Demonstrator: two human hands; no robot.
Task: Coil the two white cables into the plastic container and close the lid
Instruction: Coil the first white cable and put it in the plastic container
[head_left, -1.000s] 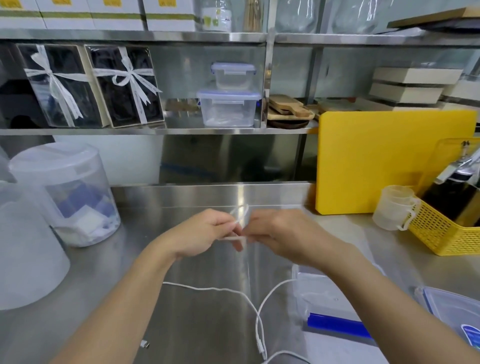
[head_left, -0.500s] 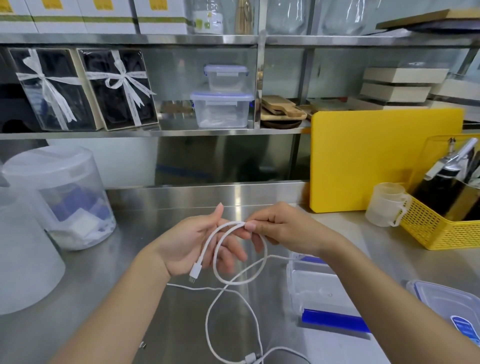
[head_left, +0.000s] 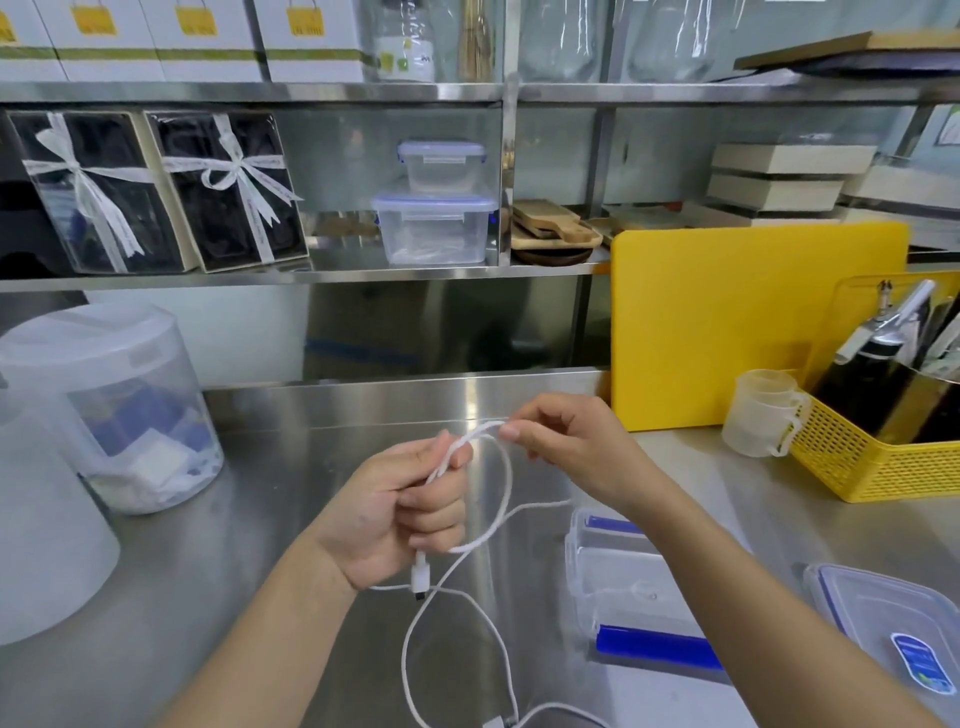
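My left hand is closed around a loop of white cable, and the cable's plug hangs just below my fist. My right hand pinches the top of the same loop between thumb and forefinger. The rest of the cable trails down across the steel counter to a connector at the bottom edge. A second white cable shows only partly there. The clear plastic container with blue clips sits open under my right forearm. Its lid lies flat at the right.
A yellow mesh basket with bottles and a small measuring cup stand at the right, before a yellow cutting board. Two large translucent tubs occupy the left. Shelves with boxes and containers run along the back.
A second turn of cable has been gathered into my left hand, whose fingers have closed around the loop. My right hand has shifted slightly right, still pinching the cable at the top.
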